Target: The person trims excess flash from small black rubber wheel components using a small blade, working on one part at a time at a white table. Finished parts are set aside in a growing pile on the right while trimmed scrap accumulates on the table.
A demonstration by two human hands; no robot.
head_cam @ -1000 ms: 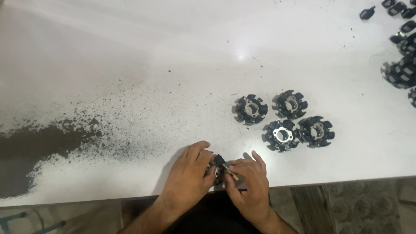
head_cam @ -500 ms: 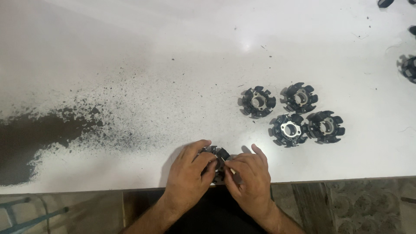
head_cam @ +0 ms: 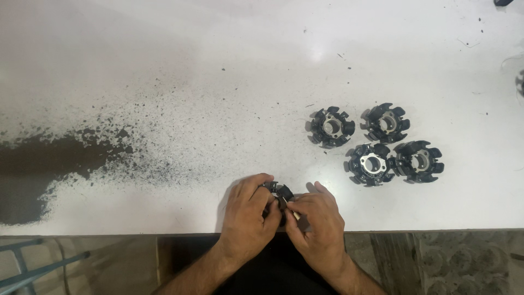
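Left hand (head_cam: 248, 210): curled around a black toothed ring part (head_cam: 278, 192), gripping it from the left side at the near edge of the worktop (head_cam: 164, 65); the grip looks meant to steady the part.
Right hand (head_cam: 316, 221): fingers pinched on the same part from the right, with a thin pale sliver showing between the fingertips; what it is cannot be told.
Held part: between the two hands, mostly hidden by the fingers, low over the worktop's front edge.
Finished-looking group: four black toothed rings (head_cam: 374, 143) lie flat ahead and to the right of the right hand, close together in two pairs, well apart from the hands.
Dark debris (head_cam: 65, 155): a spread of black powder and flecks ahead and far to the left of the left hand, thickest at the far left.
In the way: nothing lies between the hands and the four rings; only stray flecks.
Far right edge: another dark part, cut off by the frame.
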